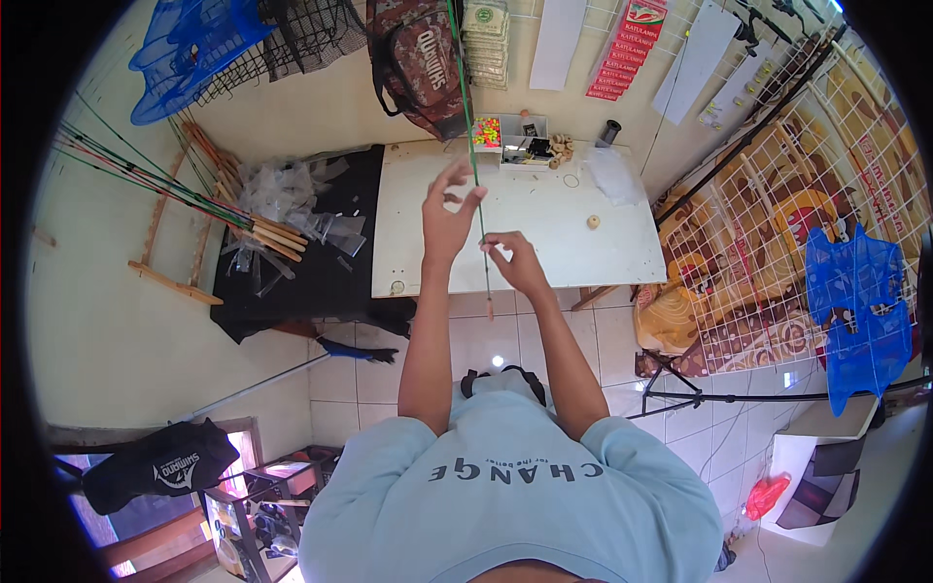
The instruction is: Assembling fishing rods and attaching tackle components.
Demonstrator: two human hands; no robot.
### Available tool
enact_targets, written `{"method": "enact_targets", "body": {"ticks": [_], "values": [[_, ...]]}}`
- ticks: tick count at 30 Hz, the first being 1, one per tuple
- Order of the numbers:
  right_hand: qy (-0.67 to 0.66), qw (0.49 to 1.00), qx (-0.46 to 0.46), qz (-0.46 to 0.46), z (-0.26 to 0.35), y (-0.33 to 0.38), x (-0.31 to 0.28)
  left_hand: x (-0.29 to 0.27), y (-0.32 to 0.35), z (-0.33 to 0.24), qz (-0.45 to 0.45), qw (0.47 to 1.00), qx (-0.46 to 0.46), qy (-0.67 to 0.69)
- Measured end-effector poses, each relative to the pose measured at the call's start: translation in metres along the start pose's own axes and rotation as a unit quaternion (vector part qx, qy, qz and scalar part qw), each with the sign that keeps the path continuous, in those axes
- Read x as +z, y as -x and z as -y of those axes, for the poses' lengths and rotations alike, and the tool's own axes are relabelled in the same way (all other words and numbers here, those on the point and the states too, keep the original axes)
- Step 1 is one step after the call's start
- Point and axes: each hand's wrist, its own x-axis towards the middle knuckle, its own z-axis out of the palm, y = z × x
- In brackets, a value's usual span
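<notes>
A thin green fishing rod (464,83) runs upright through the middle of the view, from the top edge down past the table's front edge. Its lower end is dark, with a short pale tip. My left hand (449,216) is loosely curled at the rod, thumb and fingertips against it. Lower down, my right hand (517,260) pinches the rod's dark section between thumb and fingers. Both hands are above the white table (418,223). Near the right hand, a small round wooden piece (593,222) lies on the tabletop.
At the table's back stands a white divided tray (525,163) with bright beads, beside a dark cup (608,133) and plastic bags (614,177). Left, rods with wooden handles (277,236) lie over a black cloth (292,303). A white wire grid (777,194) stands right.
</notes>
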Motion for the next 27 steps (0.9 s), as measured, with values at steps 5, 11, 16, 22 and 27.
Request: {"method": "enact_targets", "body": {"ticks": [5,11,16,22,27], "values": [[0.008,0.996,-0.031,-0.080,0.023,-0.023,-0.022,0.006,0.036,0.050,0.114,0.980,-0.160,-0.043],[0.004,0.997,-0.024,-0.075,0.043,-0.035,-0.043,0.015,0.040,0.054,0.152,0.979,-0.090,-0.100],[-0.019,0.996,-0.049,-0.070,0.045,-0.035,-0.053,0.018,0.021,0.038,0.081,0.995,-0.024,-0.059],[0.023,0.998,0.042,0.046,0.017,-0.017,-0.053,0.024,-0.003,0.007,0.035,0.998,0.015,-0.040],[0.042,0.998,0.036,-0.035,-0.001,-0.013,-0.053,0.031,-0.008,0.001,0.008,0.999,0.041,-0.014]]}}
